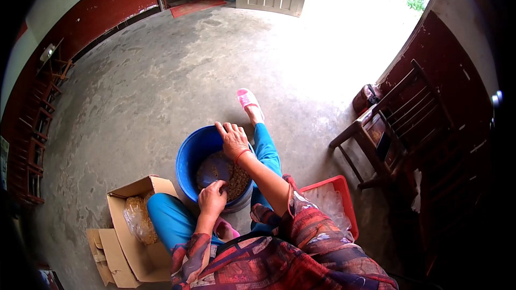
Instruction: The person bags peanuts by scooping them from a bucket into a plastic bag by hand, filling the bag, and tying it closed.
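Note:
Between my knees stands a blue bucket (185, 157) part-filled with small tan pieces (238, 183). A smooth bluish patch (214, 169), perhaps a see-through plastic bag, lies over them; its kind is unclear. My left hand (212, 198) is at the near rim, fingers curled together beside that patch; what they pinch is hidden. Across the far right rim lies my right hand (234, 140), its fingers stretched out over the edge and a red beaded bracelet (243, 154) at the wrist. Its palm side is out of sight.
At my left, an open cardboard box (121, 204) holds a filled clear bag (138, 219). A red basket (344, 185) of clear plastic bags (329, 204) stands at my right. Farther right is a wooden chair (371, 134); more chairs (40, 134) line the left wall.

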Demonstrator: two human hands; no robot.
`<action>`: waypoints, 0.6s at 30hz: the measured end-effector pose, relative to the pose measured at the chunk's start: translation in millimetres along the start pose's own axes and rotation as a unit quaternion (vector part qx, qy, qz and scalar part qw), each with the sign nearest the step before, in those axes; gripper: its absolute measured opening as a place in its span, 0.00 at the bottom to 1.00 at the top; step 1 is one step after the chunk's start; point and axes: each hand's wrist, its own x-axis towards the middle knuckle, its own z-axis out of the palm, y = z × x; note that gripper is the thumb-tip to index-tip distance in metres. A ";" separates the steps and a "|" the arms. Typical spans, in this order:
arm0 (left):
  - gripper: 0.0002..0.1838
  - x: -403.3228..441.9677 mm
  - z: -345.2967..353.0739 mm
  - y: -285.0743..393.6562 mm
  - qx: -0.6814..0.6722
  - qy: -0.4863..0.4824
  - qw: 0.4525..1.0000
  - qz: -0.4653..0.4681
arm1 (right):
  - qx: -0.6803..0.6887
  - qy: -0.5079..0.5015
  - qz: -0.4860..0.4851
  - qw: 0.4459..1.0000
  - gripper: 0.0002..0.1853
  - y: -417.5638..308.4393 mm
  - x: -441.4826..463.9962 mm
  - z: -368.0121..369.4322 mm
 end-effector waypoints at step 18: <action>0.12 -2.0 -2.4 1.7 0.014 -0.016 1.000 -0.007 | -0.001 0.002 -0.003 1.000 0.31 -0.3 -0.4 -2.6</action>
